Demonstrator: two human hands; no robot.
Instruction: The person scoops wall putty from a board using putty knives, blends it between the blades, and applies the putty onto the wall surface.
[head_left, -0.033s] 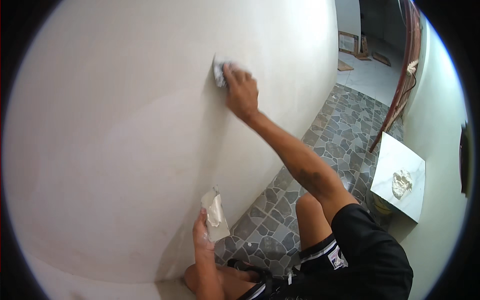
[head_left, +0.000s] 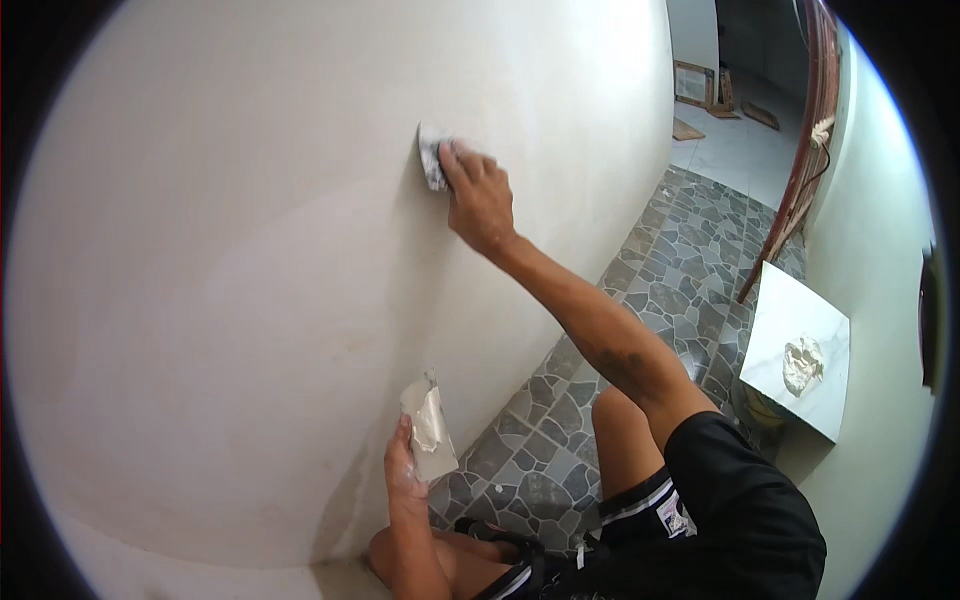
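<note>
My right hand (head_left: 482, 205) reaches out, its fingers closed on a putty knife (head_left: 432, 158). The knife's wide, smeared blade rests against the pale wall (head_left: 250, 260). Its grip is mostly hidden by my fingers. Low in front of me, my left hand (head_left: 402, 465) grips a flat, roughly rectangular plate (head_left: 437, 463) by its left side. A creamy lump of putty (head_left: 428, 420) lies on that plate. White smears mark the left hand near the wrist.
To the right, a white marbled tile (head_left: 775, 320) bears a heap of putty (head_left: 803, 365) and sits on something yellowish. Grey stone-patterned tiles (head_left: 690, 245) cover the floor. A reddish door frame (head_left: 808, 160) stands beyond, with wooden frames (head_left: 693, 84) at the far doorway.
My right hand and the putty knife have shifted slightly down and left along the wall. The left hand with its plate has hardly moved.
</note>
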